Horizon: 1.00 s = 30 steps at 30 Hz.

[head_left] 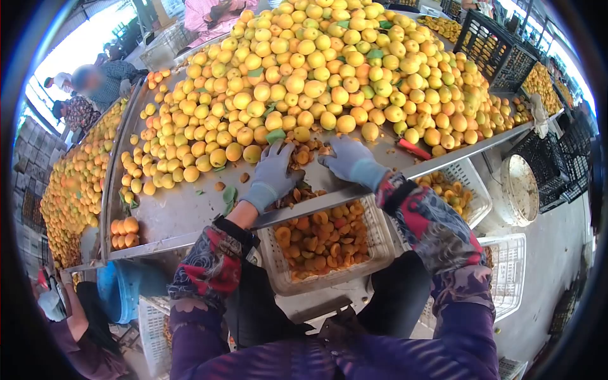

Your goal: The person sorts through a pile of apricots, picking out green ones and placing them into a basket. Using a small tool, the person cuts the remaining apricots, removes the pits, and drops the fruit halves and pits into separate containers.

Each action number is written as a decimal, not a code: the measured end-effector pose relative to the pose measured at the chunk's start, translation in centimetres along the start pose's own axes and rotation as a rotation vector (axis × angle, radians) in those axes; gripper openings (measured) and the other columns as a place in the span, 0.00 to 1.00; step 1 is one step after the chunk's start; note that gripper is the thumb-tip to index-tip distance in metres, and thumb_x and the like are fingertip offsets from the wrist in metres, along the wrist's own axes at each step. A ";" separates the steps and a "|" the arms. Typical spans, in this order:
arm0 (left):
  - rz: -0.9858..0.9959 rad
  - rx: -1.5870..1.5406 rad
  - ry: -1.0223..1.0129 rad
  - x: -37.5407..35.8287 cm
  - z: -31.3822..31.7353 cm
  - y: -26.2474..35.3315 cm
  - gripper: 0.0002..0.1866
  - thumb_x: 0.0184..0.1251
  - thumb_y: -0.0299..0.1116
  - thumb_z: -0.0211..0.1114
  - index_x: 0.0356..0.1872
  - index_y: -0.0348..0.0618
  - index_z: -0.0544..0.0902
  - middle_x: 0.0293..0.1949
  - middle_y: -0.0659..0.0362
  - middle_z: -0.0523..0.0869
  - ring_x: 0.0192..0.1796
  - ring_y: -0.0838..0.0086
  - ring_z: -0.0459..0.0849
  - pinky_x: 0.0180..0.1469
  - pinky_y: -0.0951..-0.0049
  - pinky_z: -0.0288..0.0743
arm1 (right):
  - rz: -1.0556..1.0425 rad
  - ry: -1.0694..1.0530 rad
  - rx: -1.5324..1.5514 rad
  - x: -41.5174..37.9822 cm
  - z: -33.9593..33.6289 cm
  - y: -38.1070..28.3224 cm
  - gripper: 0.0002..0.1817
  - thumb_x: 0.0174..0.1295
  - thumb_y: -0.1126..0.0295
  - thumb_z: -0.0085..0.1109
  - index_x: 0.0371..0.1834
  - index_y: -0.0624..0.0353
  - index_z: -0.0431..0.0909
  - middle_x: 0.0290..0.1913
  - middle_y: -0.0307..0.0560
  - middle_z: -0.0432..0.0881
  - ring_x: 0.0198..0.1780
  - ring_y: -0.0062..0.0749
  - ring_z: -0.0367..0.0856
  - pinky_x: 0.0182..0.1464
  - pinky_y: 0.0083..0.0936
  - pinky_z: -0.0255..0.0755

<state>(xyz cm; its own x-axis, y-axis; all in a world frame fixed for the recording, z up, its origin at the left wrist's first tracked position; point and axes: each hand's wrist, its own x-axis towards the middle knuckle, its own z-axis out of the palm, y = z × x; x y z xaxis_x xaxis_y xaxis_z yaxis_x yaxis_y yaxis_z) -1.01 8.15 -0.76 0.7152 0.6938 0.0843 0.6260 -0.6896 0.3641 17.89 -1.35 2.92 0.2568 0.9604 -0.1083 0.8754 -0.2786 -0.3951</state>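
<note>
- The left hand point(272, 176), gloved, lies palm down at the centre of the frame, its fingers loosely spread and pointing up the table point(168, 212); nothing shows in its grasp.
- The right hand point(352, 159), also gloved, is right of it and reaches leftward; whether its fingers grip anything, I cannot tell.
- The scraps point(304, 156), brown and orange, lie between the two hands, beside the left hand's fingers and near the right hand's fingertips.
- The pile point(294, 84) of yellow-orange fruit fills the upper centre, just beyond both hands.
- A green leaf point(275, 135) lies by the left fingertips.
- A red object point(414, 149) lies right of the right hand, against the fruit.
- The basket point(335, 284), holding split fruit, is below the table edge, lower centre.
</note>
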 end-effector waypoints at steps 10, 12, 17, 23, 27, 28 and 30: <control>0.006 0.111 -0.098 0.5 0.3 -0.1 0.37 0.55 0.45 0.70 0.67 0.52 0.68 0.68 0.54 0.67 0.69 0.53 0.63 0.68 0.58 0.61 | -0.049 -0.127 -0.174 4.5 3.3 -1.4 0.25 0.59 0.56 0.55 0.59 0.53 0.73 0.60 0.54 0.72 0.62 0.50 0.72 0.61 0.40 0.68; -0.001 0.058 -0.150 -0.9 -0.5 -1.1 0.32 0.56 0.44 0.69 0.64 0.52 0.72 0.65 0.54 0.72 0.66 0.57 0.69 0.65 0.60 0.65 | -0.158 -0.195 -0.124 3.5 4.0 -1.5 0.26 0.59 0.56 0.55 0.60 0.53 0.73 0.60 0.55 0.73 0.61 0.51 0.72 0.61 0.39 0.68; 0.027 -0.407 -0.044 -5.3 -3.6 -2.3 0.20 0.61 0.43 0.64 0.53 0.51 0.79 0.54 0.54 0.80 0.54 0.58 0.78 0.57 0.64 0.71 | -0.196 -0.309 0.336 2.4 3.4 -0.5 0.28 0.62 0.51 0.55 0.61 0.54 0.73 0.53 0.58 0.78 0.56 0.50 0.77 0.59 0.35 0.70; -0.273 -0.063 0.198 -8.3 -4.9 -5.7 0.23 0.65 0.49 0.60 0.57 0.50 0.76 0.54 0.44 0.76 0.58 0.50 0.75 0.59 0.55 0.69 | 0.066 -0.358 0.109 1.3 1.8 -1.3 0.35 0.66 0.41 0.45 0.55 0.65 0.74 0.53 0.62 0.79 0.56 0.55 0.77 0.59 0.40 0.69; -0.448 -0.071 -0.072 -8.0 -3.1 -4.4 0.27 0.68 0.52 0.54 0.62 0.47 0.72 0.57 0.39 0.73 0.60 0.46 0.72 0.62 0.56 0.67 | 0.006 -0.185 0.096 -0.2 3.9 -4.4 0.36 0.66 0.38 0.43 0.51 0.66 0.77 0.50 0.66 0.79 0.55 0.58 0.77 0.57 0.42 0.70; -0.383 -0.127 -0.050 -7.8 -2.5 -4.1 0.28 0.69 0.53 0.52 0.63 0.46 0.70 0.57 0.38 0.72 0.61 0.45 0.72 0.62 0.57 0.67 | 0.025 -0.226 0.123 -0.1 3.9 -5.5 0.36 0.66 0.38 0.42 0.51 0.66 0.77 0.49 0.66 0.80 0.53 0.59 0.78 0.56 0.44 0.70; -0.413 -0.268 -0.018 -6.6 -1.1 -3.9 0.27 0.69 0.52 0.52 0.63 0.46 0.71 0.58 0.37 0.72 0.60 0.44 0.73 0.62 0.57 0.67 | 0.014 -0.192 0.158 0.4 5.3 -7.0 0.36 0.67 0.38 0.41 0.51 0.65 0.77 0.50 0.66 0.80 0.53 0.59 0.78 0.56 0.45 0.70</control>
<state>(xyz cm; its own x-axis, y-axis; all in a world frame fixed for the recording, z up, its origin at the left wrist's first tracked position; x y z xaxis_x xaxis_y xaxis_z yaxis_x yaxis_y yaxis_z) -8.50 6.49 -1.75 0.4306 0.8927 -0.1328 0.7584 -0.2781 0.5895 9.68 1.05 0.84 0.1728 0.9444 -0.2797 0.7938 -0.3017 -0.5281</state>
